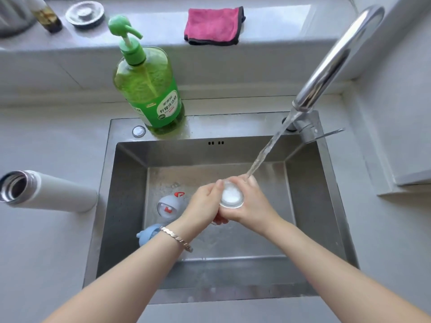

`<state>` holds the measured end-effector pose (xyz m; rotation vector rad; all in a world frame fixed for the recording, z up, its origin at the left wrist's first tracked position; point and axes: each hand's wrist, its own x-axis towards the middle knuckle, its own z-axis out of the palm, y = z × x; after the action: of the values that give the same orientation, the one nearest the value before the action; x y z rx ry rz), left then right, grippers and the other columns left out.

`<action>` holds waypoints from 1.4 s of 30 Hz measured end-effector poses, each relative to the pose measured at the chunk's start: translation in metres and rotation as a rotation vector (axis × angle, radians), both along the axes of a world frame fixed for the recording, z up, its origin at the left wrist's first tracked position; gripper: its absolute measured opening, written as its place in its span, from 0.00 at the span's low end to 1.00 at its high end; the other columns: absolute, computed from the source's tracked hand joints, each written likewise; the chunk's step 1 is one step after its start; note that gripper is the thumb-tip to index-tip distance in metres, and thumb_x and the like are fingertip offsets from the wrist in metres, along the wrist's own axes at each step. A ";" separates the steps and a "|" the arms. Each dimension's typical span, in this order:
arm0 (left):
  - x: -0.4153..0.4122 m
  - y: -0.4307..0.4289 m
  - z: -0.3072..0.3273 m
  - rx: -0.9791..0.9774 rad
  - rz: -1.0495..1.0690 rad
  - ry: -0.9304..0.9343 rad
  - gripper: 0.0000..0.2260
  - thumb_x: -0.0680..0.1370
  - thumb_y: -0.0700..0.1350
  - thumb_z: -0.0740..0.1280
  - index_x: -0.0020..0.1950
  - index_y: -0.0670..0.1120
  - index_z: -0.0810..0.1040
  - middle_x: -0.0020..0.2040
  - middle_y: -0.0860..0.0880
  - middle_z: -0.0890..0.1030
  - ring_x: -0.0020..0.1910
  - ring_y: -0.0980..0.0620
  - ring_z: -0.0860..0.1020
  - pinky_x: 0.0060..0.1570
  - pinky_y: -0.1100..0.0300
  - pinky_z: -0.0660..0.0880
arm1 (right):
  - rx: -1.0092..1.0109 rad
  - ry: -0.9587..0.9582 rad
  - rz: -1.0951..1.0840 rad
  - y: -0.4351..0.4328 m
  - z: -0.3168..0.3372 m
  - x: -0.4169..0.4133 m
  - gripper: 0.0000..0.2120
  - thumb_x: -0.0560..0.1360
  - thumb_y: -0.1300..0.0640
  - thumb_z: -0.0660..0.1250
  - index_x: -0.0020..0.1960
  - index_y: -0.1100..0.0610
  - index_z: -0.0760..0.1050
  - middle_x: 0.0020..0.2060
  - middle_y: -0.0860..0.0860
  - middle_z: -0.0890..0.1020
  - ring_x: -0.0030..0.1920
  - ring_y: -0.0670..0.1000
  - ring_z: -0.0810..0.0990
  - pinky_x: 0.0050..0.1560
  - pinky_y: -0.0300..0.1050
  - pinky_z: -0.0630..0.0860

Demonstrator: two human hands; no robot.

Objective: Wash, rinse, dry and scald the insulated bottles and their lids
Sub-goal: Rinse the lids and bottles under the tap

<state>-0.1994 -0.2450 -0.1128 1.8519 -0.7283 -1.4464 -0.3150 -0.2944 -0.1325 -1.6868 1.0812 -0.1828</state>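
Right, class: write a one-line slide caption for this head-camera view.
Left hand and right hand hold a lid under the running tap, above the sink.

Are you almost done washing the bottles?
Not yet. Maybe done: the white bottle sits open on the counter. In hand: left hand and right hand hold a round lid under the tap water. Left: grey lid and blue lid wait in the sink; the pink cloth lies folded; drying and scalding remain.
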 end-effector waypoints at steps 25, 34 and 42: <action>-0.019 -0.018 0.008 -0.167 -0.051 -0.115 0.23 0.63 0.44 0.79 0.54 0.53 0.74 0.51 0.49 0.77 0.39 0.55 0.81 0.40 0.59 0.79 | 0.548 -0.428 -0.322 -0.020 0.033 -0.023 0.16 0.82 0.54 0.49 0.62 0.57 0.72 0.53 0.53 0.81 0.53 0.53 0.81 0.49 0.45 0.79; 0.004 -0.001 -0.002 -0.188 -0.025 0.150 0.26 0.60 0.32 0.72 0.52 0.51 0.70 0.50 0.54 0.81 0.41 0.56 0.81 0.47 0.59 0.78 | -0.022 -0.150 -0.157 -0.006 0.025 -0.023 0.25 0.65 0.58 0.77 0.49 0.37 0.67 0.49 0.43 0.71 0.54 0.46 0.76 0.57 0.35 0.70; -0.010 -0.022 -0.006 -0.269 -0.077 -0.032 0.27 0.59 0.37 0.76 0.52 0.54 0.72 0.50 0.56 0.78 0.44 0.66 0.77 0.43 0.69 0.74 | -0.138 -0.076 -0.242 -0.017 0.026 -0.031 0.31 0.64 0.59 0.78 0.65 0.58 0.73 0.54 0.49 0.72 0.56 0.46 0.74 0.57 0.37 0.73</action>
<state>-0.2090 -0.2667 -0.1187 1.6587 -0.9695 -1.2972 -0.3457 -0.3110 -0.1060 -1.6522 1.2373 -0.4823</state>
